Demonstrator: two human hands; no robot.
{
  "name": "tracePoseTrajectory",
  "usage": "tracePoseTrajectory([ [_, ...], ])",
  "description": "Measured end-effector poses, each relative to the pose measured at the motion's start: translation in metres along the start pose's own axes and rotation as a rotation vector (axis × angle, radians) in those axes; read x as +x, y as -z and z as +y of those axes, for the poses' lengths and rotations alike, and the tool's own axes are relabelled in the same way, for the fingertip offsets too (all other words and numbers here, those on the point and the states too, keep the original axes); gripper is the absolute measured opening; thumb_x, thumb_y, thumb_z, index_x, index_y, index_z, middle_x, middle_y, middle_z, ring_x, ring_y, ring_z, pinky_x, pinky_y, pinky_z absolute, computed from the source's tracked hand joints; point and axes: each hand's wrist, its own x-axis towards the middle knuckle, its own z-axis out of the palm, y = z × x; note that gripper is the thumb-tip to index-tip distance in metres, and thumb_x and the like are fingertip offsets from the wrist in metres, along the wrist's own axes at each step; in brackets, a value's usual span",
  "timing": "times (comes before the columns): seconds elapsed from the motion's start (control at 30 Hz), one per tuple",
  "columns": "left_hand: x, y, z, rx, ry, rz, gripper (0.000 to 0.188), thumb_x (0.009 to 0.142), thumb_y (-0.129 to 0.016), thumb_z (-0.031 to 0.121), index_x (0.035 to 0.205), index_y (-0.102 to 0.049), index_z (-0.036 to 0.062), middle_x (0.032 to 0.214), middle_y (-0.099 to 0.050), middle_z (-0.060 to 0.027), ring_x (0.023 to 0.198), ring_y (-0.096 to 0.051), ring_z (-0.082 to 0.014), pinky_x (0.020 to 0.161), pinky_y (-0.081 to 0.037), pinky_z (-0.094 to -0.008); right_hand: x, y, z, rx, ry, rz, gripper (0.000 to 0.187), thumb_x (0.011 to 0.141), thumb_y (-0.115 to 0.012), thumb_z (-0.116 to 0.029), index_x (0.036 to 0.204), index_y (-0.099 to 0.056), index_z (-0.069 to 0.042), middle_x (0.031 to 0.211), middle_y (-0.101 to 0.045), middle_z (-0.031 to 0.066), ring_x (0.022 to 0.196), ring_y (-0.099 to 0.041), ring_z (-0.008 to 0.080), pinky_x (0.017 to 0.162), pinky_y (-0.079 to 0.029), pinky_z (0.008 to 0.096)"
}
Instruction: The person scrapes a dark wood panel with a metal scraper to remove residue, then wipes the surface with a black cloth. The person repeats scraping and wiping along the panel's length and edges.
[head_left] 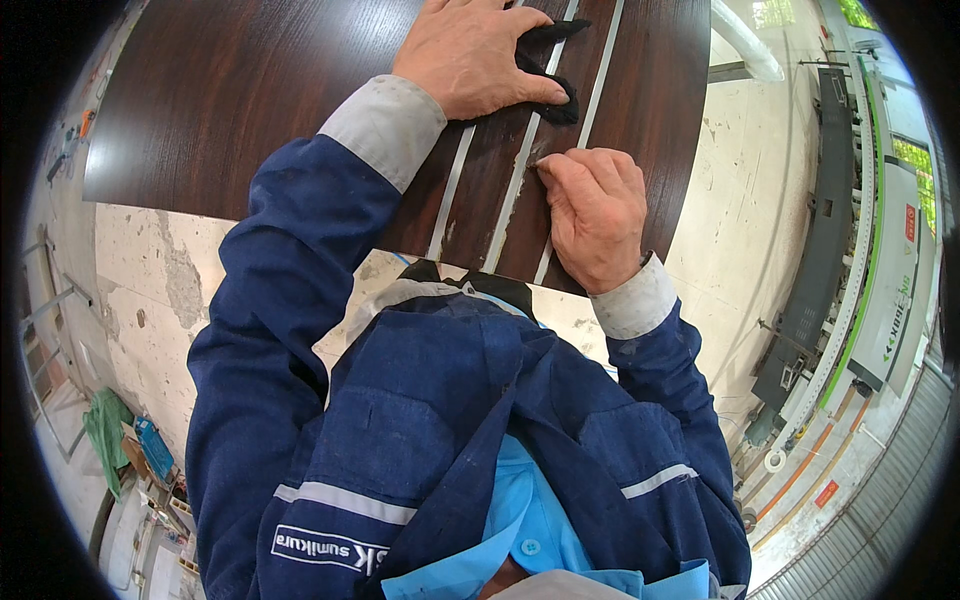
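A dark brown wood-grain panel (280, 100) lies before me, with several pale strips running lengthwise along its right part. My left hand (465, 55) rests on the panel, its thumb and fingers around a bunched black cloth (552, 95). Closer to me, on the right, my right hand (597, 205) is closed in a pinch. Its fingertips touch the panel beside the middle pale strip (510, 195), whose edge looks rough and flaky. Whatever the pinch holds, if anything, is too small to make out.
A long machine with a green-edged rail (860, 290) stands along the right side. At the lower left are a green cloth (107, 430) and a blue object (153, 447) near metal frames. The pale floor (150, 260) is stained. A white pipe (748, 45) shows beyond the panel's right edge.
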Motion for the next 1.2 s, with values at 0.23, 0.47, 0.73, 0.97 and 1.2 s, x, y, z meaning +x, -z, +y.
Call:
tracePoseTrajectory([
  [0.23, -0.001, -0.003, -0.001, 0.0, -0.001, 0.002, 0.081, 0.084, -0.083, 0.061, 0.142, -0.067, 0.0068, 0.159, -0.049, -0.0252, 0.154, -0.038, -0.0416, 0.13, -0.024, -0.0554, -0.003, 0.002, -0.003, 0.009, 0.017, -0.005, 0.014, 0.089, -0.078, -0.004, 0.103, -0.077, -0.007, 0.099, -0.073, 0.0087, 0.097, -0.065, 0.0305, 0.085, -0.05, 0.0429],
  [0.47, 0.002, -0.003, -0.002, 0.028, -0.007, 0.028, 0.081, 0.084, -0.083, 0.061, 0.141, -0.067, 0.0064, 0.159, -0.049, -0.0254, 0.154, -0.038, -0.0422, 0.13, -0.024, -0.0555, -0.006, 0.001, -0.004, 0.015, 0.082, 0.001, 0.02, 0.085, -0.078, -0.004, 0.104, -0.077, -0.01, 0.099, -0.073, 0.0049, 0.098, -0.064, 0.0263, 0.084, -0.047, 0.0417],
  [0.73, 0.002, 0.003, -0.002, -0.03, 0.021, -0.05, 0.081, 0.084, -0.083, 0.061, 0.141, -0.067, 0.0062, 0.159, -0.049, -0.0254, 0.154, -0.038, -0.0421, 0.13, -0.024, -0.055, -0.009, 0.001, -0.005, -0.005, 0.048, -0.016, 0.019, 0.085, -0.079, -0.004, 0.104, -0.077, -0.009, 0.1, -0.073, 0.0053, 0.099, -0.064, 0.0274, 0.085, -0.048, 0.0421],
  [0.97, -0.003, 0.001, -0.001, -0.032, 0.006, -0.014, 0.082, 0.084, -0.083, 0.061, 0.142, -0.067, 0.0058, 0.159, -0.049, -0.0253, 0.154, -0.038, -0.042, 0.13, -0.025, -0.0548, -0.009, -0.002, -0.004, -0.02, 0.058, 0.009, 0.021, 0.085, -0.079, -0.005, 0.105, -0.077, -0.01, 0.101, -0.074, 0.0044, 0.1, -0.064, 0.0262, 0.085, -0.047, 0.0417],
  [1.2, 0.002, -0.007, -0.006, 0.004, 0.001, 0.007, 0.082, 0.083, -0.083, 0.061, 0.142, -0.067, 0.0058, 0.159, -0.05, -0.0254, 0.154, -0.038, -0.0419, 0.13, -0.025, -0.0548, -0.013, 0.002, -0.008, -0.007, 0.082, -0.014, 0.021, 0.084, -0.079, -0.004, 0.105, -0.077, -0.01, 0.101, -0.074, 0.0044, 0.099, -0.064, 0.0262, 0.084, -0.047, 0.0419],
])
